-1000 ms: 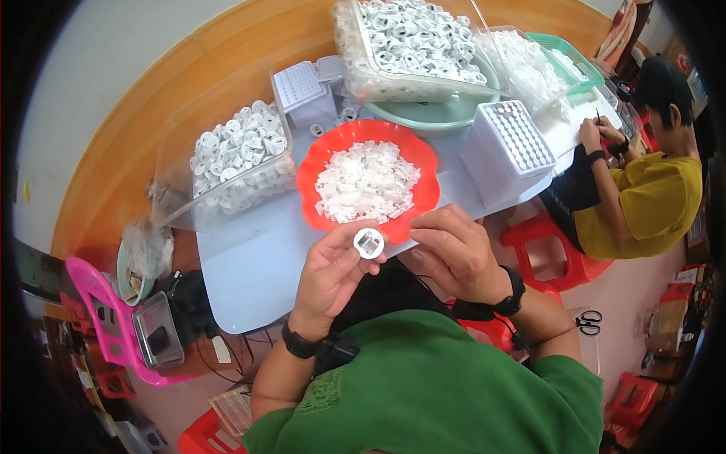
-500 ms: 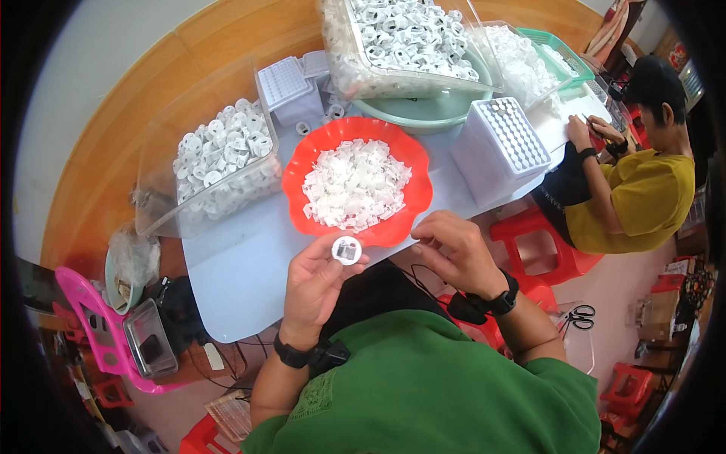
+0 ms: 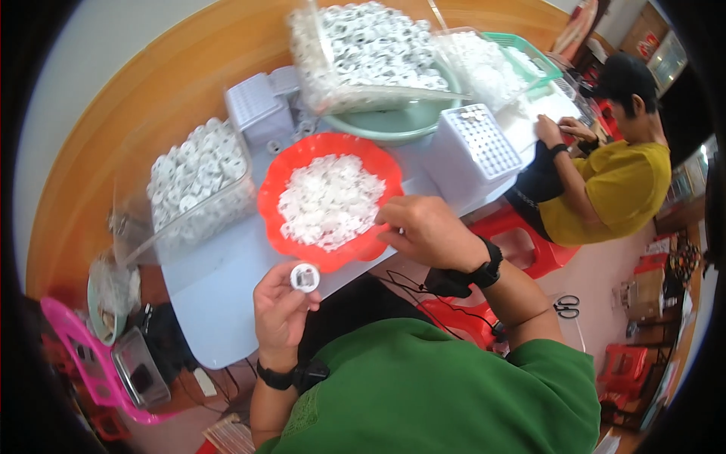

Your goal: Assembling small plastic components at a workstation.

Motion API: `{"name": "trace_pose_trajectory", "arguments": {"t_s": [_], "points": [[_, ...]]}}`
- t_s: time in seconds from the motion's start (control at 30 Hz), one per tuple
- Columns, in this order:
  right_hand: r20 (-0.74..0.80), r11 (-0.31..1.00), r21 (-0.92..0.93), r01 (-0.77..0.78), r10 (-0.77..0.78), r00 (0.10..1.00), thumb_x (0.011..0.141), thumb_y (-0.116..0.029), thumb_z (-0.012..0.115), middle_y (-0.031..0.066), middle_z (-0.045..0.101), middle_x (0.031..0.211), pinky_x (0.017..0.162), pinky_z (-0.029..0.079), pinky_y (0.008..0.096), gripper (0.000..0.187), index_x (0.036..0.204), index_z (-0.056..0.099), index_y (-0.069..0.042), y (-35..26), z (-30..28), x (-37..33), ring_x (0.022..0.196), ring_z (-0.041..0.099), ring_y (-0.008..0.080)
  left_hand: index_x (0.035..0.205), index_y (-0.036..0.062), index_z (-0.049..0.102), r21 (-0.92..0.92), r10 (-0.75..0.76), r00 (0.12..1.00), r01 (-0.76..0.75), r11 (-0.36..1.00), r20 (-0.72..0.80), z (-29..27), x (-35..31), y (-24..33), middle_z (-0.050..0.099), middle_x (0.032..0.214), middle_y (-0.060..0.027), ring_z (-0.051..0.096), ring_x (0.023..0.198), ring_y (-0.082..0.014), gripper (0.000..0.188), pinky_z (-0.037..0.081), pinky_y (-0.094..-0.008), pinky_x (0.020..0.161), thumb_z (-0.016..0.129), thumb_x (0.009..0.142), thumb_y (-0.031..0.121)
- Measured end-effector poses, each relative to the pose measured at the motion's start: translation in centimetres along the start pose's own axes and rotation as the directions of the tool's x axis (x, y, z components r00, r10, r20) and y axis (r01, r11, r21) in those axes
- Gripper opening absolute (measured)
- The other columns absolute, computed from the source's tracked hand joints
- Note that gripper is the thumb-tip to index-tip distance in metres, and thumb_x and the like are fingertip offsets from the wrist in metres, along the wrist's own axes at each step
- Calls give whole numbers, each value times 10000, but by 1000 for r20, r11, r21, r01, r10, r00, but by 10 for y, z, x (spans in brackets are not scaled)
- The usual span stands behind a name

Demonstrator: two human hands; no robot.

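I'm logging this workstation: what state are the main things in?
Left hand: holding round white piece
Red bowl: filled with translucent white pieces
Right hand: at bowl's edge, grip unclear
Left clear bin: open, heaped with white parts
Upper clear bin: open, also heaped

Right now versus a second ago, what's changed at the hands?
The right hand has moved forward-left, now reaching over the right side of the red bowl to the edge of the white pieces; any grip is unclear. The left hand still holds the white round part.
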State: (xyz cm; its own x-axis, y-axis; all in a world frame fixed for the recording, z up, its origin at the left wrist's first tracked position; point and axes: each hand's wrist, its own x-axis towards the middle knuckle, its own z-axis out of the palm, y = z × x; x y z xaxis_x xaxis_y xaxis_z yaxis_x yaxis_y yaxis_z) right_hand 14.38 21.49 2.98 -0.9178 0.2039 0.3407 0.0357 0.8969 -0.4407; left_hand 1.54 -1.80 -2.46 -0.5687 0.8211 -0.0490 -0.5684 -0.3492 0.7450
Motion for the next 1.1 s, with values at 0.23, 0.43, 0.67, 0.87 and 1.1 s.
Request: {"name": "trace_pose_trajectory", "arguments": {"t_s": [0.23,0.43,0.67,0.87,1.1], "points": [[-69,930,237,-281,305,950,796,-33,645,75,585,719,588,469,280,140,923,616,18,7,-64,-24,636,594,141,1102,-60,532,-98,38,999,-37,994,7,2,6,-4,626,1037,-211,651,748,-200,280,539,-281,636,596,859,63],[-311,932,40,-361,355,881,778,-54,619,159,599,667,595,468,315,96,832,639,22,60,-116,-26,604,587,226,1094,-32,541,-10,53,998,-53,999,25,7,10,-10,640,992,-185,653,743,-203,285,538,-278,626,626,871,123],[-214,907,-236,-348,300,929,750,-59,628,134,626,660,588,471,296,105,811,652,23,131,-132,8,582,586,206,1081,-38,550,4,30,997,-31,1000,64,19,14,-11,642,937,-148,653,744,-204,293,546,-285,625,643,863,135],[-221,922,-197,-332,288,932,729,-68,651,144,630,652,586,479,314,98,765,671,21,148,-124,19,574,588,219,1089,-44,547,23,16,996,-18,1000,84,28,18,-12,637,960,-161,647,766,-201,303,545,-293,646,640,864,136],[-136,920,-85,-383,370,919,731,-77,675,99,626,625,556,462,285,110,751,666,31,150,-123,26,567,564,150,1091,-40,549,33,-16,997,14,999,80,30,21,-16,637,965,-153,640,775,-194,303,527,-293,670,640,861,134]]}}
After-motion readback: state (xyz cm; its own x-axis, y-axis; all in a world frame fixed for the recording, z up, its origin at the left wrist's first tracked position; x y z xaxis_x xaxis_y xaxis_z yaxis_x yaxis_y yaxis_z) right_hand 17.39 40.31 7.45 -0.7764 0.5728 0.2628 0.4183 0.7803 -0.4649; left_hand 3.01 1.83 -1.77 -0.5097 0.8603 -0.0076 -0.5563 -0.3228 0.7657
